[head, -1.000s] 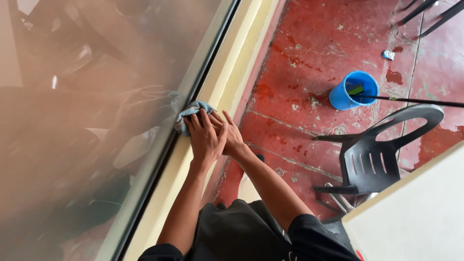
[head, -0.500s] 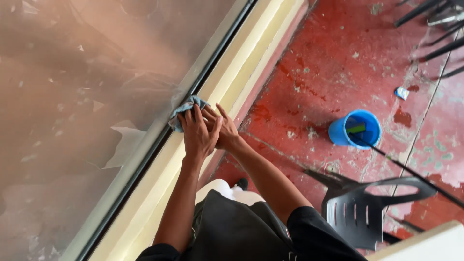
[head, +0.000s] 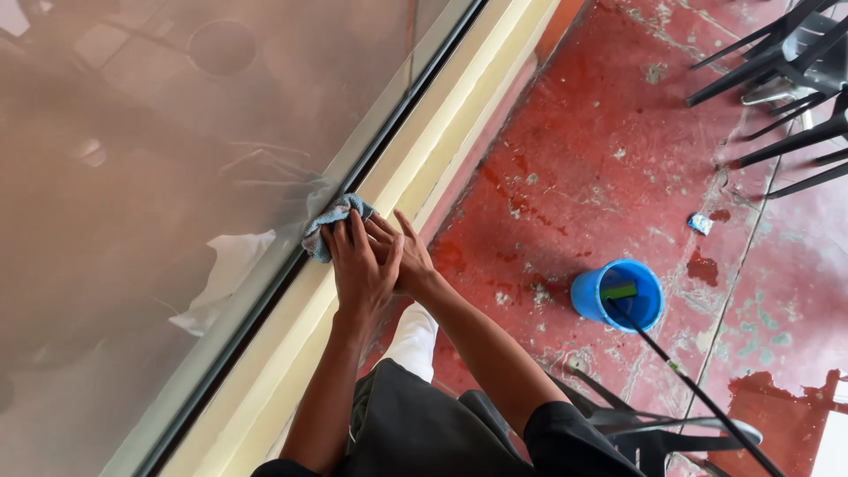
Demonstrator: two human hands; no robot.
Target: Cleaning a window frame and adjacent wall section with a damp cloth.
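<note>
A light blue cloth (head: 329, 223) is pressed against the lower edge of a large glass pane (head: 159, 177), where the glass meets the dark frame strip. My left hand (head: 358, 269) lies flat over the cloth, fingers pointing up toward the glass. My right hand (head: 408, 256) rests on top of and beside the left, fingers spread, also pushing on the cloth. Most of the cloth is hidden under the hands.
A cream window sill (head: 415, 159) runs diagonally beside the glass. On the worn red floor (head: 601, 159) stands a blue bucket (head: 618, 296) with a long-handled tool (head: 689, 380) in it. Dark plastic chairs stand at top right (head: 786, 62) and bottom right (head: 654, 433).
Both hands and the cloth have stayed pressed at the glass edge, sliding a little along the frame. The view has shifted, so the bucket and chair sit lower in the picture.
</note>
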